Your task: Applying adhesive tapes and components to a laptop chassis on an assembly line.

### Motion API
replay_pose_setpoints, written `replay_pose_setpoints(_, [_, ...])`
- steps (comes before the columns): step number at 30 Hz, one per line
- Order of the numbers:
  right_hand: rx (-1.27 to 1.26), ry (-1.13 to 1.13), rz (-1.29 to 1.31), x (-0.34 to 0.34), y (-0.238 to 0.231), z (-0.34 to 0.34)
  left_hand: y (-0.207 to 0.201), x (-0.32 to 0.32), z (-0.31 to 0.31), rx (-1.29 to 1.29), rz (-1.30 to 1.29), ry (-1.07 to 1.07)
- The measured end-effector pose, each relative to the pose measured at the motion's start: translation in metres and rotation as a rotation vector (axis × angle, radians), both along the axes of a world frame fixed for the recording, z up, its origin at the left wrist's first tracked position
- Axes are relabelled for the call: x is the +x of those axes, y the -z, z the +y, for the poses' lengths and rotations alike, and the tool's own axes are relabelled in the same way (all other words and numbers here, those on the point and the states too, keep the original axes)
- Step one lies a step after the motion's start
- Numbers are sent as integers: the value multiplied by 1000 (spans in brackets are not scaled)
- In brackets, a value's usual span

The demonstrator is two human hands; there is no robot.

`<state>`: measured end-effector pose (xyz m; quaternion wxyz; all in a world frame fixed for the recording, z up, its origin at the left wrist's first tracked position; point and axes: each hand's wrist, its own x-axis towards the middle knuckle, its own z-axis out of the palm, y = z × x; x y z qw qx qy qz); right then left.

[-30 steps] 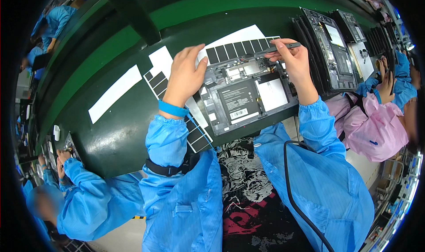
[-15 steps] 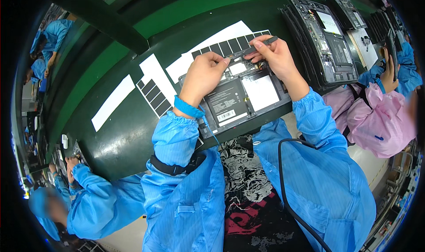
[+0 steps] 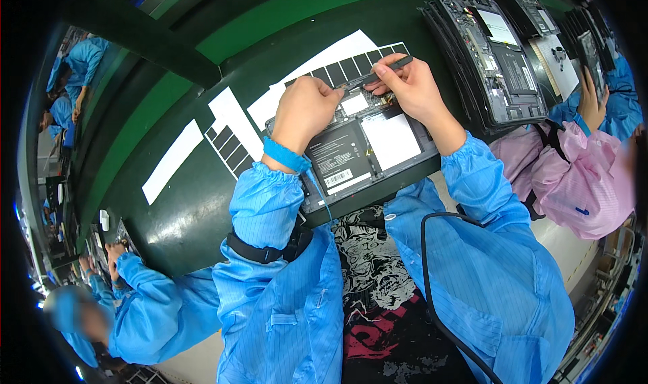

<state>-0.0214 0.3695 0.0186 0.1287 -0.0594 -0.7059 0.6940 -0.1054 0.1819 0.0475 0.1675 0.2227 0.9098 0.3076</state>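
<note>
An opened laptop base (image 3: pixel 341 161) lies in front of me on the green bench, its black battery and a white panel exposed. At its far edge my left hand (image 3: pixel 307 111) is closed, thumb and fingertips pinched together. Whatever may be between those fingertips is too small or hidden. My right hand (image 3: pixel 413 90) grips slim black tweezers (image 3: pixel 403 63), whose tip points left toward the left fingertips, over the base's far edge. A blue wrist strap (image 3: pixel 287 156) circles my left wrist, with its cord hanging over the base's left side.
Beyond the base lie sheets of black rectangular pads (image 3: pixel 358 65) and white paper strips (image 3: pixel 172 161). A stack of opened laptop bases (image 3: pixel 482 60) stands at the right. People in blue (image 3: pixel 155 303) and pink (image 3: pixel 574 175) work on either side. A green beam (image 3: pixel 148 36) crosses the far left.
Both hands stay at the base's far edge, the left fingers curled in a little more. The whole view has shifted slightly; the right hand still holds the tweezers.
</note>
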Motion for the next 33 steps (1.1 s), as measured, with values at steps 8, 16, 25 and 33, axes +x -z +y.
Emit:
replay_pose_setpoints(8, [56, 10, -40, 1, -4, -4, -4, 0, 6, -60, -12, -43])
replay_pose_setpoints(16, [85, 20, -31, 1, -3, -6, -1, -6, 5, -49, 8, -1])
replay_pose_setpoints(25, [96, 21, -34, 3, -4, -7, -19, -9, 10, -125, -51, 18])
replay_pose_setpoints(33, [122, 24, -21, 3, -4, -7, -19, -7, 13, -168, 34, 22])
